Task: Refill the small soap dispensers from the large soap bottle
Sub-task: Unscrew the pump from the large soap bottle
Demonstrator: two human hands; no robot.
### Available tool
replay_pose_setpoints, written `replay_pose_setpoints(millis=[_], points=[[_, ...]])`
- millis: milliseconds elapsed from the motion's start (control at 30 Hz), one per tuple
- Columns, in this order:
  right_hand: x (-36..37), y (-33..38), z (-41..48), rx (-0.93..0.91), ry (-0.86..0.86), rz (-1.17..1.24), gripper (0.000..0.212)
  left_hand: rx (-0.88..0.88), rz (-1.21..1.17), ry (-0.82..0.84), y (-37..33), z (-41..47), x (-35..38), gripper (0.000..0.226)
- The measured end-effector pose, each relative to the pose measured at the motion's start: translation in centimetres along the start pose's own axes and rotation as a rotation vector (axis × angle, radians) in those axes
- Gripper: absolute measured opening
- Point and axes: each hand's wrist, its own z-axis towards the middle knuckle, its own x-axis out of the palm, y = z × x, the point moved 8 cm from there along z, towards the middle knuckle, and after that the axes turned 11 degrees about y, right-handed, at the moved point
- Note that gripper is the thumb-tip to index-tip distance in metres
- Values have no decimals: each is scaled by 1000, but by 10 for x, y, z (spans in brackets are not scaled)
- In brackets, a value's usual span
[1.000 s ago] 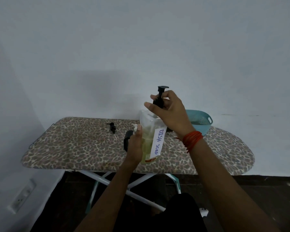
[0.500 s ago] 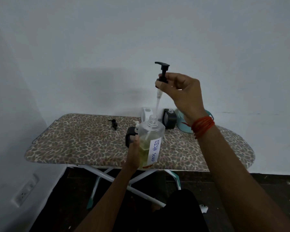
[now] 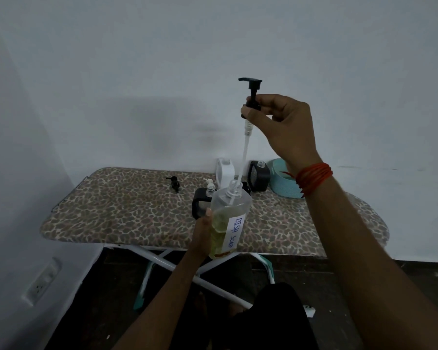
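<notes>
Fingers (image 3: 262,101) of the right hand (image 3: 286,127) pinch the black collar of the pump (image 3: 253,96), thumb below and fingertips above, with its nozzle pointing left. From that pinch the clear tube (image 3: 245,152) hangs almost straight down, leaning slightly left, and its lower end sits inside the open neck of the large soap bottle (image 3: 229,218). The pump therefore lies directly above the neck, and the tube's long axis is close to upright; judging by this, clearing it calls for a pull straight up along that line. The left hand (image 3: 202,231) grips the bottle by its left side, upright, in front of the near edge of the ironing board (image 3: 124,210).

Most of the left fingers are hidden behind the bottle. Where the tube tip ends inside the clear plastic is hard to make out. Whether the bottle's base touches the board cannot be told. Behind it, a black dispenser (image 3: 200,203) is partly covered; a white dispenser (image 3: 224,173) and another black one (image 3: 259,175) stand farther back, beside a teal basket (image 3: 283,185) cut off by the right wrist. A loose pump (image 3: 174,184) lies to the left.
</notes>
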Motion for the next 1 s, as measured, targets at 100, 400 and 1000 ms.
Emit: replay_pose_setpoints(millis=[100, 400, 1000], points=[[-1, -4, -2, 12, -25, 22, 22, 17, 33, 13, 0, 3, -2, 49], [4, -11, -6, 21, 10, 25, 16, -27, 44, 15, 12, 10, -6, 52], [-11, -28, -6, 102, -26, 177, 25, -35, -5, -31, 4, 1, 8, 53]])
